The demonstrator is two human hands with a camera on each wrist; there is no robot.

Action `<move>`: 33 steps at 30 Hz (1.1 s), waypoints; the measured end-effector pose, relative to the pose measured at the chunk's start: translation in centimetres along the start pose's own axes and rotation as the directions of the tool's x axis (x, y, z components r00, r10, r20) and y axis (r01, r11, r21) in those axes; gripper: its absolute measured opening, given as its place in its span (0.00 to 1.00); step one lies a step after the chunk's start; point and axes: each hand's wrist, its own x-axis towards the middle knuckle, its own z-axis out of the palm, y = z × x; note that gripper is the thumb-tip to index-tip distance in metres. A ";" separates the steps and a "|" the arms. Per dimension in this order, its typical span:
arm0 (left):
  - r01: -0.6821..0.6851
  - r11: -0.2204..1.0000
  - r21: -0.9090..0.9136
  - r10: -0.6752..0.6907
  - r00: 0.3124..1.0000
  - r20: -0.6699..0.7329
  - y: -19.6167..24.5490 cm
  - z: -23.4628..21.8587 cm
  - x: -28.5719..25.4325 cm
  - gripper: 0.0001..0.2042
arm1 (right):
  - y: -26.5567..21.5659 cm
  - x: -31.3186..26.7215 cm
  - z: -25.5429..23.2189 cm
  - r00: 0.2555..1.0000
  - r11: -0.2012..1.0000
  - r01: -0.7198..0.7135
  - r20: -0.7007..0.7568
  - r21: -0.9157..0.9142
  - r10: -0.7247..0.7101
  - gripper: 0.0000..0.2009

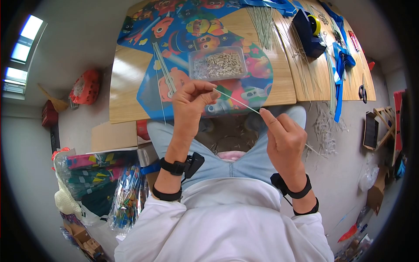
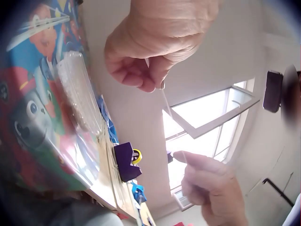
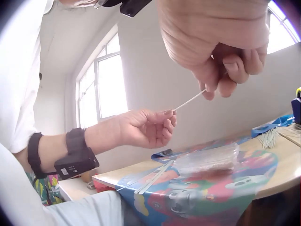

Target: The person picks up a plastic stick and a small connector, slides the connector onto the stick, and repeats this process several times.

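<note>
A thin white rod [image 1: 238,101] runs slanting between the two hands, above the front edge of the table. My left hand [image 1: 192,98] pinches one end between thumb and fingertips. Farther along, my right hand [image 1: 286,137] grips the same rod with curled fingers, the index finger lying toward it; a tail of the rod sticks out behind this hand. In the right wrist view the rod [image 3: 189,100] stretches straight from hand to hand. Just beyond the left hand, a clear plastic box [image 1: 197,75] holds many small whitish pieces.
Several pale rods [image 1: 163,70] lie on the cartoon-printed sheet [image 1: 152,102] left of the box. A bundle of rods [image 1: 262,26], a dark tape dispenser [image 1: 309,37], blue ribbon [image 1: 338,83] and scissors [image 1: 362,92] lie at the right. Packed bags [image 1: 126,192] stand at lower left.
</note>
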 end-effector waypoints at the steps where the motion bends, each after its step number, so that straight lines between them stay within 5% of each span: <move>1: -0.023 0.999 0.033 0.023 1.000 0.017 0.1 0.0 0.0 0.06 | 0.1 -0.1 0.1 1.000 0.998 -0.023 0.012 0.063 0.022 0.19; 4: -0.069 0.993 0.093 0.063 0.996 0.061 0.3 -0.1 -0.1 0.06 | 0.2 -0.7 0.5 0.981 0.931 -0.188 0.105 0.313 0.162 0.14; 6: -0.064 0.995 0.082 0.057 0.995 0.080 0.8 -0.1 -0.2 0.07 | 0.0 -1.0 0.5 0.908 0.746 -0.417 0.267 0.519 0.322 0.11; 9: 0.062 0.995 -0.083 -0.054 0.994 0.098 1.7 -0.1 -0.1 0.07 | 0.6 -1.4 0.2 0.813 0.555 -0.583 0.425 0.593 0.399 0.08; 15: 0.117 0.981 -0.156 -0.102 0.989 0.106 1.0 -0.6 0.2 0.05 | 0.4 -1.6 0.4 0.810 0.536 -0.586 0.420 0.608 0.410 0.08; 21: 0.198 0.932 -0.304 -0.166 0.978 0.127 0.9 -0.6 0.5 0.05 | 0.3 -1.5 0.7 0.910 0.737 -0.414 0.264 0.534 0.320 0.08; 24: 0.175 0.956 -0.235 -0.155 0.983 0.100 0.8 -0.6 0.5 0.05 | 0.1 -1.4 0.8 0.944 0.814 -0.328 0.189 0.480 0.269 0.09; 27: 0.158 0.967 -0.200 -0.140 0.985 0.101 0.8 -0.6 0.4 0.06 | 0.0 -1.4 0.8 0.936 0.789 -0.351 0.210 0.505 0.282 0.07; 33: 0.188 0.962 -0.199 -0.171 0.980 0.099 0.9 -0.8 0.4 0.14 | 0.1 -1.4 0.7 0.806 0.552 -0.591 0.466 0.588 0.366 0.05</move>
